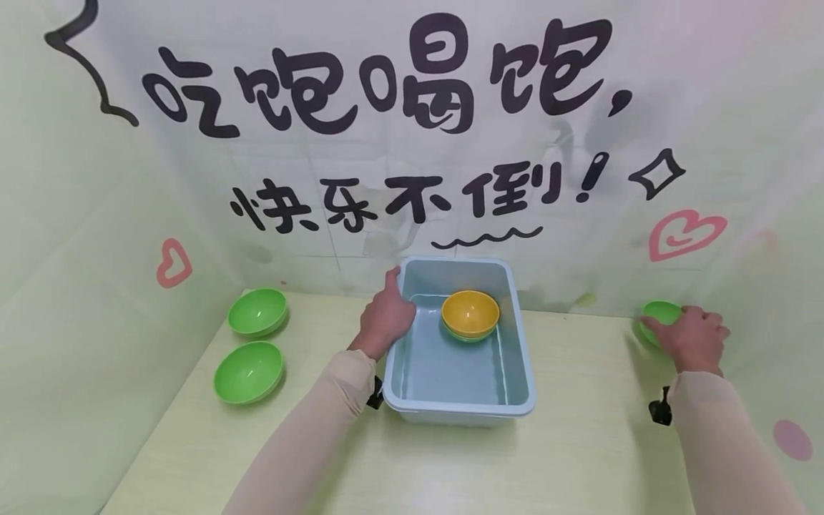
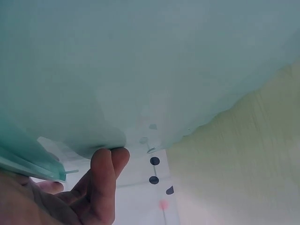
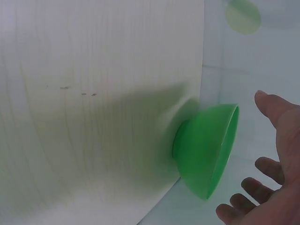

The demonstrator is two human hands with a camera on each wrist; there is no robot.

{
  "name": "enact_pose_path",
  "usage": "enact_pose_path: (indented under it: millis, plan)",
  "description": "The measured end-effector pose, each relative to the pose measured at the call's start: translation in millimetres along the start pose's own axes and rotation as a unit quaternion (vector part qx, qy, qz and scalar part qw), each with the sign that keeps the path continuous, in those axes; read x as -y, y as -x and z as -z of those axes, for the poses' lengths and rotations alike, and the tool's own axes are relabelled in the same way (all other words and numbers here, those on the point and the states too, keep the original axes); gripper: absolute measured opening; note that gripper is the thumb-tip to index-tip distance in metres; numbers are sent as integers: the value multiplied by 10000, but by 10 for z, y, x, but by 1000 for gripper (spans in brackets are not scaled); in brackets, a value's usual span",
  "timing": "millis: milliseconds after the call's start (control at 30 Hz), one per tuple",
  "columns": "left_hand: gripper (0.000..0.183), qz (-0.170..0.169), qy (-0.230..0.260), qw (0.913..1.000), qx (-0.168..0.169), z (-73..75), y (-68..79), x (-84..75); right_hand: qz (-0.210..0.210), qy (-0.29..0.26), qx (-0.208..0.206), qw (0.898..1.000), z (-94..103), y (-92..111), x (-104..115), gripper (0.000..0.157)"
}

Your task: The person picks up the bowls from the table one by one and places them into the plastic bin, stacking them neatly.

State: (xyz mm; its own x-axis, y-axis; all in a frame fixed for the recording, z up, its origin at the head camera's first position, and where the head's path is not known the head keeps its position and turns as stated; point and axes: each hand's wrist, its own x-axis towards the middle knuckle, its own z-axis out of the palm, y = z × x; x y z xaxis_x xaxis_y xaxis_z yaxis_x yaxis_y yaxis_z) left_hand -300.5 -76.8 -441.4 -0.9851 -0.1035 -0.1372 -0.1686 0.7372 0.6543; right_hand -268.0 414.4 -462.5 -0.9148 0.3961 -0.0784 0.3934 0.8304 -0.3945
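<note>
A light blue plastic basin [image 1: 450, 408] stands on the table against the back wall. My left hand [image 1: 388, 315] grips its left rim. In the left wrist view, fingertips [image 2: 104, 161] press the basin's outer wall [image 2: 140, 70] below the rim. Inside the basin, a yellow bowl [image 1: 471, 312] sits nested in a green bowl [image 1: 468, 338], of which only the lower edge shows. At the far right, my right hand [image 1: 694, 340] hovers over another green bowl [image 3: 201, 147], its fingers spread. The right wrist view shows a gap between that hand and the upright bowl.
Two green bowls [image 1: 257, 312] [image 1: 249, 372] stand apart on the left side of the pale wooden table [image 1: 444, 472]. A printed cloth [image 1: 360, 157] with black lettering hangs behind the table and along its sides.
</note>
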Motion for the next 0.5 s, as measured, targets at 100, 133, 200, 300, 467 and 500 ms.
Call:
enact_pose_path:
  millis: [100, 133, 200, 300, 467, 500]
  plan:
    - [79, -2, -26, 10000, -13, -4, 0, -9, 44, 156, 2, 9999, -47, 2, -55, 104]
    - [79, 3, -27, 10000, -22, 0, 1, -10, 29, 165, 31, 9999, -54, 2, -63, 106]
    - [79, 5, -14, 10000, -28, 6, 4, -13, -95, 84, 97, 9999, -64, 5, -75, 110]
    - [78, 28, 3, 10000, 0, 14, 5, -9, -354, -121, 234, 9990, -62, 16, -82, 114]
    - [77, 44, -48, 10000, 41, 13, -10, -2, -532, -239, 396, 9975, -52, 27, -83, 116]
    - [77, 30, -47, 10000, 31, 14, -14, -4, -533, -227, 395, 9975, -53, 25, -82, 115]
